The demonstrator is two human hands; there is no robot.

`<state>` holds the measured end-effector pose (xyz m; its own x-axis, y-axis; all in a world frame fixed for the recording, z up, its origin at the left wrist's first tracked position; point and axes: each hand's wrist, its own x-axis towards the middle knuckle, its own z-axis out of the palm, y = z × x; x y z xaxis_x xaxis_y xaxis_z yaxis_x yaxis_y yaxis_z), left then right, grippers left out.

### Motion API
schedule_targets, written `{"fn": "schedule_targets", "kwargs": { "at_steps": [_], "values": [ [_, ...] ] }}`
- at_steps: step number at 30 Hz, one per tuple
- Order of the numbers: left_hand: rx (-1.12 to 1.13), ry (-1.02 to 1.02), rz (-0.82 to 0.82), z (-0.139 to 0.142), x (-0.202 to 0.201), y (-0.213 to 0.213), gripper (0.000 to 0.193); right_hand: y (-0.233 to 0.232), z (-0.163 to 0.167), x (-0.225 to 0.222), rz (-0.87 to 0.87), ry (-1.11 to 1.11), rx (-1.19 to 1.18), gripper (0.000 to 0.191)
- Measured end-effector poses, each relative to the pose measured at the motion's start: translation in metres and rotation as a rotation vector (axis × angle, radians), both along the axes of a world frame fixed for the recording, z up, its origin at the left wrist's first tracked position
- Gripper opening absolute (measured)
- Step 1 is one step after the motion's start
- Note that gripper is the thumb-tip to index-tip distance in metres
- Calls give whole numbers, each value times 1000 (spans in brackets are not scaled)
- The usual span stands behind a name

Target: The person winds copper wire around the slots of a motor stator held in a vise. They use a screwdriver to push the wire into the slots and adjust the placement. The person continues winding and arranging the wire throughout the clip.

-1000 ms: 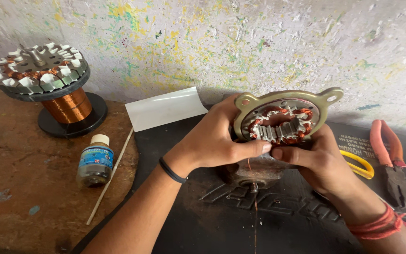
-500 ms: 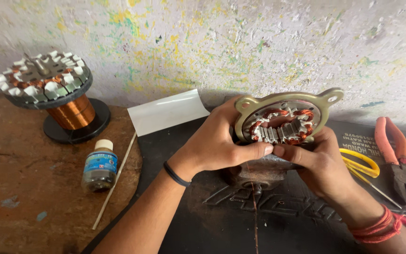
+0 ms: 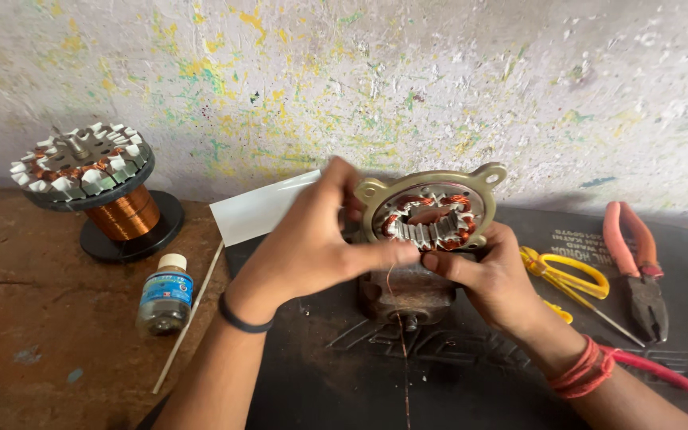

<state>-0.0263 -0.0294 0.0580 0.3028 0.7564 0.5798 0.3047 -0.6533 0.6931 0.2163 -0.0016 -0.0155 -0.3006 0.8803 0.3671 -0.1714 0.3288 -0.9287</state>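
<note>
A rough wall [image 3: 408, 87] flecked with yellow and green paint backs a worn brown bench [image 3: 33, 334] half covered by a black mat [image 3: 471, 382]. At the middle of the mat stands a motor stator [image 3: 433, 219], a metal ring with ears, its slots filled with copper windings, propped on a rusty block [image 3: 404, 291].

The step in hand looks like winding or lacing: a fine copper wire [image 3: 398, 318] hangs from the point where both hands meet at the stator's lower rim. The left hand [image 3: 312, 243] reaches across from the left, thumb and forefinger pinched together on the wire at the ring's edge. The right hand [image 3: 495, 275] cups the stator from below and to the right, its thumb pressed beside the left fingertips. Both hands are closed on the work and touch one another.

The next move, as I judge it, calls for keeping the wire taut while guiding it into a slot without kinking it.

To the left stand a spool of copper wire [image 3: 121, 215] with a second stator on top, a small bottle [image 3: 163, 295] and a thin stick [image 3: 189, 318]. Yellow scissors [image 3: 567, 275] and red pliers [image 3: 639, 263] lie to the right.
</note>
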Motion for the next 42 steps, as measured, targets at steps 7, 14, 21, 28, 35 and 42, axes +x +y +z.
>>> {"fn": "schedule_targets", "kwargs": {
  "at_steps": [7,14,21,28,35,42],
  "values": [
    [-222,181,325,2,13,-55,49,1,3,1,19,-12,-14,33],
    [-35,147,306,-24,29,-61,29,1,5,-1,-8,-20,44,33],
    [-167,97,200,-34,28,-66,25,1,13,0,-98,-213,104,30],
    [-145,125,324,-33,14,-54,47,4,10,3,-76,-210,74,31],
    [279,-311,-176,-49,31,8,61,4,9,2,37,-26,-10,28],
    [252,-384,-217,-69,38,19,50,-7,14,1,94,119,-51,40]
  ]
}}
